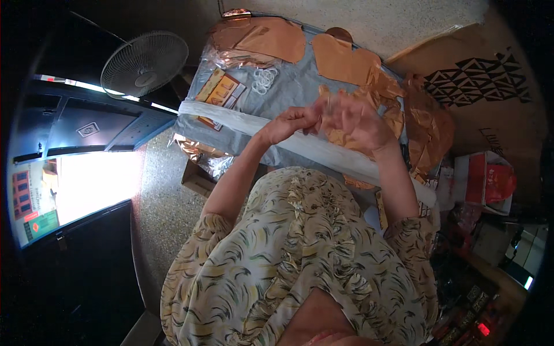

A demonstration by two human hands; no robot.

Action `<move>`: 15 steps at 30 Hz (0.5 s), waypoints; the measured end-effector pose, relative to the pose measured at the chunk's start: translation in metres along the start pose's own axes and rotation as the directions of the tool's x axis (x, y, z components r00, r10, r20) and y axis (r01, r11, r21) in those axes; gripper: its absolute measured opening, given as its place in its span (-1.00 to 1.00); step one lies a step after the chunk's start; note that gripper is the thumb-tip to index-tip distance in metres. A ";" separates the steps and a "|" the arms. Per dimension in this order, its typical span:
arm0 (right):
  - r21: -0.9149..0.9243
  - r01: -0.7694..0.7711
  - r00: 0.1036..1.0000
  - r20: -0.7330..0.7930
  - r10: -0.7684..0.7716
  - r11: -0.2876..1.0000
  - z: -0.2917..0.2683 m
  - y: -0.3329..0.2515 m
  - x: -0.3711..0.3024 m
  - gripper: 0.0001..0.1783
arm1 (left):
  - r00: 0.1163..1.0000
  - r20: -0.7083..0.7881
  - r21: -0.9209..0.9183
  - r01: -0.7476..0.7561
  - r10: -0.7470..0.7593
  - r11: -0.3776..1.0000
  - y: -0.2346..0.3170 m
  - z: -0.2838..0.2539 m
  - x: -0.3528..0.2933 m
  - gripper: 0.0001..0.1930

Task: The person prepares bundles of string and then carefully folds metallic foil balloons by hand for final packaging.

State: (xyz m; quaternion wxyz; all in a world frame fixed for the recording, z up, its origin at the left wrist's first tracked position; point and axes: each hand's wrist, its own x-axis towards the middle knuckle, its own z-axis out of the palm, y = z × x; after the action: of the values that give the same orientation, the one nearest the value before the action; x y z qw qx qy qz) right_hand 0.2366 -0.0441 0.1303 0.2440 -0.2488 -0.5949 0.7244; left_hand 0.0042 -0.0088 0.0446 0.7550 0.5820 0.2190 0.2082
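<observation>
My left hand (291, 123) is over the table's near half, its fingers pinched together. Whatever they may hold is too small to make out. Close against it, my right hand (360, 123) is raised with its fingers smeared by motion. Beneath both hands runs a long white wrapped roll (231, 119), slanting across the table's near side. Crumpled copper-coloured foil (388, 118) lies behind and beside my right hand. Farther back rest a tangle of white loops (264, 81) and some printed cards (220, 91).
The table (294, 78) has a grey cover. Flat copper-coloured sheets (271, 37) lie along its far edge. A fan (145, 64) stands at the left. On the right are a large cardboard panel (461, 63) and a red-and-white box (476, 179). An open carton (196, 180) sits below the table's left side.
</observation>
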 end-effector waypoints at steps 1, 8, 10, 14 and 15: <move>0.037 0.102 0.950 -0.300 -0.086 0.994 0.012 0.000 0.011 -0.64 | 0.997 -0.064 -0.036 -0.053 0.051 0.998 0.002 0.004 0.002 -0.68; -0.223 -0.303 0.945 0.054 0.323 0.926 -0.003 0.001 -0.009 -0.58 | 0.999 0.037 0.009 0.019 -0.020 1.000 -0.002 -0.011 -0.005 -0.76; 0.079 0.022 0.997 0.071 -0.028 0.997 0.005 -0.008 0.003 -0.58 | 1.000 -0.007 0.000 -0.009 0.009 1.000 -0.003 0.003 -0.007 -0.71; -0.118 -0.079 0.848 -0.529 0.005 0.990 -0.001 0.004 0.007 -0.59 | 0.994 -0.099 -0.056 -0.060 0.055 0.997 -0.001 0.004 -0.002 -0.65; -0.119 -0.078 0.848 -0.531 0.003 0.990 -0.002 0.005 0.000 -0.59 | 0.987 -0.156 -0.042 -0.048 0.041 0.998 0.000 -0.002 -0.004 -0.65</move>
State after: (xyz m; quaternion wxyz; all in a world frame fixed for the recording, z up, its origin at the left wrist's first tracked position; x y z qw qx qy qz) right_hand 0.2377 -0.0433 0.1249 0.3655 -0.4671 -0.5471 0.5907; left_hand 0.0000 -0.0095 0.0448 0.7439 0.5514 0.2595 0.2744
